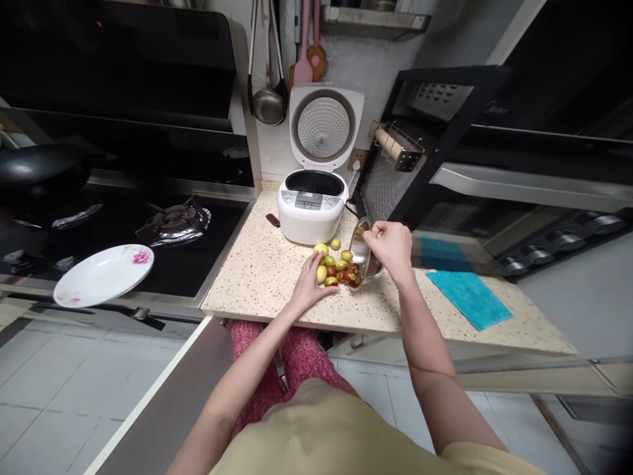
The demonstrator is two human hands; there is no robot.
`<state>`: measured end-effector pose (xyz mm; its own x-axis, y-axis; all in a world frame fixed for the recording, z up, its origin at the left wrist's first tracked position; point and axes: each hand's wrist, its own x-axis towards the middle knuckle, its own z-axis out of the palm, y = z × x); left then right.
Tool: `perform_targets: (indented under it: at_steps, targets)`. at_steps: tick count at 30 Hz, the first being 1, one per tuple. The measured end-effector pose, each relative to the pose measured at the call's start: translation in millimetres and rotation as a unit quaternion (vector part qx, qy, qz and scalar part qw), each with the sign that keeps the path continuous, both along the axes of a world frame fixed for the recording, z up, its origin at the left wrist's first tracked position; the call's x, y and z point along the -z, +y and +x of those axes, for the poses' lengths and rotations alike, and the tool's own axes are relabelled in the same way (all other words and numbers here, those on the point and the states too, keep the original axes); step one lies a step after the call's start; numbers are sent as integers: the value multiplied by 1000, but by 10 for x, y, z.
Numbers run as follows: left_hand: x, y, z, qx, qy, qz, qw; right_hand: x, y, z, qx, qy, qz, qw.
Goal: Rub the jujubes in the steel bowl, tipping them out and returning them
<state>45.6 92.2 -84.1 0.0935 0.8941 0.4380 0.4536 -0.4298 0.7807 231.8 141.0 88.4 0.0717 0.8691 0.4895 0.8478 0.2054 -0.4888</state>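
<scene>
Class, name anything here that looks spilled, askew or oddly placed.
The metal bowl, tipped on its side in the right hand, has small fruits loose on the counter by the left hand. The white plate perches at the stove's front edge.

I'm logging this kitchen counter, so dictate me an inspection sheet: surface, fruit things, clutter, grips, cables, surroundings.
surface: speckled countertop, no spills seen.
job's things: small green and brown fruits heaped at the mouth of a tilted metal bowl.
clutter: blue cloth; open rice cooker.
grips: left hand open against the fruits; right hand holds the bowl.
cables: white cord from cooker to wall socket.
surroundings: stove, white plate on it; hanging ladles.
</scene>
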Motion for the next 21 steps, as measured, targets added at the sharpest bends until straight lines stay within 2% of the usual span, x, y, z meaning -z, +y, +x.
perform_targets:
  at_steps: [6, 12, 15, 21]
  targets:
    - [-45, -10, 67, -20, 105, 70, 992, 14, -46, -42, 14, -51, -4, 999]
    - [-153, -20, 206, 97, 265, 165, 945, 11, -194, -32, 19, -74, -6, 997]
    - [-160, -16, 241, 111, 280, 174, 938, 14, -274, 12, 21, -83, -10, 996]
    - [-132, -4, 259, 110, 269, 163, 943, 36, -409, 160, 38, -83, 2, 996]
